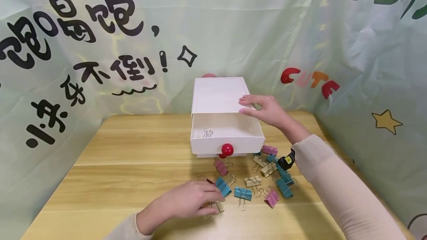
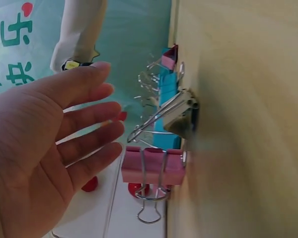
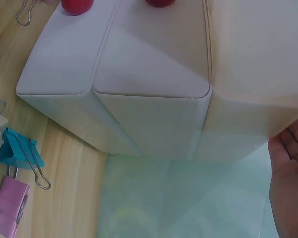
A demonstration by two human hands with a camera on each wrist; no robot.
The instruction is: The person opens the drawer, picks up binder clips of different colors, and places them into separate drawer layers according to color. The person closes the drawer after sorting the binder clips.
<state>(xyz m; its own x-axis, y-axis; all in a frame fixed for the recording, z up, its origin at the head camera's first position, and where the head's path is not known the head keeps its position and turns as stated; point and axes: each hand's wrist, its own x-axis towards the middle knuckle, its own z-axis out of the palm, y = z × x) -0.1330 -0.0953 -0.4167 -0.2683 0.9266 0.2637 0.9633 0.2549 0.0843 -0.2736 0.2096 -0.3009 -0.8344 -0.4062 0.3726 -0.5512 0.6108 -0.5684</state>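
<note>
A white drawer box (image 1: 218, 93) stands at the back of the table. Its top drawer (image 1: 207, 145) is pulled out, and wire handles of a binder clip (image 1: 208, 133) show inside. My right hand (image 1: 267, 112) rests at the box's upper right front edge, fingers extended. Over the front clips hovers my left hand (image 1: 190, 200); the left wrist view shows its fingers loosely spread, holding nothing. Nearest to it are a cream binder clip (image 1: 218, 206), partly hidden under the fingers, a blue binder clip (image 1: 223, 186) and a pink binder clip (image 2: 154, 171).
Several blue, pink and cream binder clips lie right of the left hand, including a blue one (image 1: 242, 193) and a pink one (image 1: 271, 198). A red knob (image 1: 227, 149) sticks out from the drawer front. Printed cloth (image 1: 250, 29) hangs behind the table (image 1: 133, 147).
</note>
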